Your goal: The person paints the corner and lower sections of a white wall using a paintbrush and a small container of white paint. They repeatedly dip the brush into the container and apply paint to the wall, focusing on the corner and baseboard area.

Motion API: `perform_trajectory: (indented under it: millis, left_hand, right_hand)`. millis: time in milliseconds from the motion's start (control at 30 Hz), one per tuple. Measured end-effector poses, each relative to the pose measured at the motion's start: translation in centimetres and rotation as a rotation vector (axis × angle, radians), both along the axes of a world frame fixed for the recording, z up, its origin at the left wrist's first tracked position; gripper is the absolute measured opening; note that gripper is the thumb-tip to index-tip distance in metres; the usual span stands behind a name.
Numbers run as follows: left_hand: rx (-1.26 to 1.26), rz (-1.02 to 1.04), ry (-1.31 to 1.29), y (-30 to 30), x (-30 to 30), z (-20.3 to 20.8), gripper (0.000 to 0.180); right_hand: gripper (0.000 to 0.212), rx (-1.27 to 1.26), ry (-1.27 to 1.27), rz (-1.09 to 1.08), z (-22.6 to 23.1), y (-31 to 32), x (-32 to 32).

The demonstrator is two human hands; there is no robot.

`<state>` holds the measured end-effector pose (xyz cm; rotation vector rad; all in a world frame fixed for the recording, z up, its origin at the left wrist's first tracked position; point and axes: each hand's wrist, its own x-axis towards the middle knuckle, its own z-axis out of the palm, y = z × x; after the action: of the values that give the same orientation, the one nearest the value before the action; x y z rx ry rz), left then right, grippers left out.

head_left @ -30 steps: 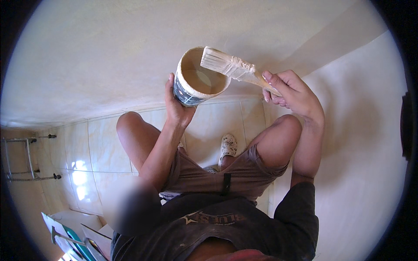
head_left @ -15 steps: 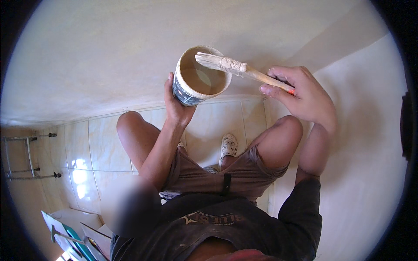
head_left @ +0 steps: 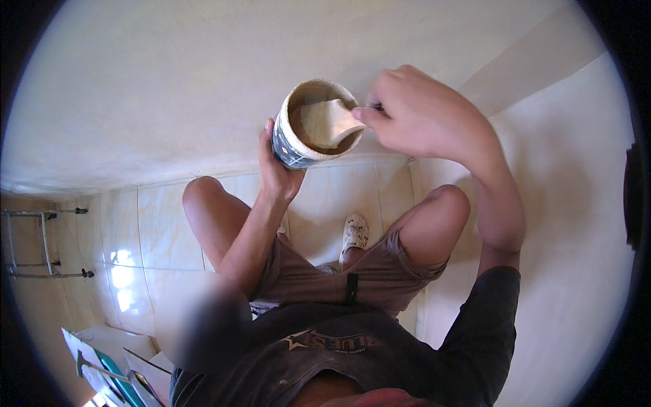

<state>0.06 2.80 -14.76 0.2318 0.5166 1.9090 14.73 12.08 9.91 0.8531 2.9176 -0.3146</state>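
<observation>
My left hand (head_left: 278, 169) is wrapped round the lower left side of a paint bucket (head_left: 290, 150), a small tub with a dark patterned outside and a paint-crusted rim. The tub is tilted so that its mouth faces me, with pale beige paint inside. Gripped in my right hand (head_left: 407, 112) is a paintbrush (head_left: 342, 121), whose wide, paint-coated head is down inside the tub, over its right rim. The fingers cover most of the handle, and the bristle tips are hard to tell from the paint.
A pale painted wall (head_left: 169, 88) rises ahead, and another wall (head_left: 576, 203) stands close on my right. Glossy marbled tiles (head_left: 169, 230) cover the floor. A metal ladder-like frame (head_left: 47, 244) lies at far left. Boards and a teal item (head_left: 115, 373) sit at lower left.
My right hand has turned over and moved left and up, bringing the brush from above the bucket's mouth down into it. The bucket has shifted slightly; my left hand keeps its hold.
</observation>
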Motion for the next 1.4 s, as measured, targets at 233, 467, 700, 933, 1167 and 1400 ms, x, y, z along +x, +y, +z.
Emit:
perform_trajectory:
  millis: [233,467,700,933,1167,1400]
  left_hand:
    - [-0.02,0.062,0.095,0.1,-0.3,-0.3,0.067]
    - [-0.002,0.065,-0.018,-0.2,-0.3,-0.6,0.059]
    - [-0.016,0.035,-0.065,-0.1,-0.5,-0.9,0.058]
    - [-0.005,0.067,-0.042,0.1,-0.2,-0.1,0.056]
    - [0.016,0.089,0.069,0.2,-0.3,0.9,0.059]
    - [0.043,0.064,0.093,0.3,-0.5,0.2,0.059]
  right_hand:
    - [0.044,-0.275,0.125,-0.046,-3.9,1.5,-1.0]
    - [0.034,-0.569,0.399,-0.169,-6.9,1.0,3.6]
    - [0.026,-0.66,0.499,-0.259,-7.3,1.4,6.5]
    - [0.023,-0.412,0.601,-0.184,-6.4,-0.4,8.1]
    - [0.016,0.319,0.425,0.08,1.3,-2.6,6.5]
    - [0.01,0.496,0.135,0.284,2.8,-3.0,3.1]
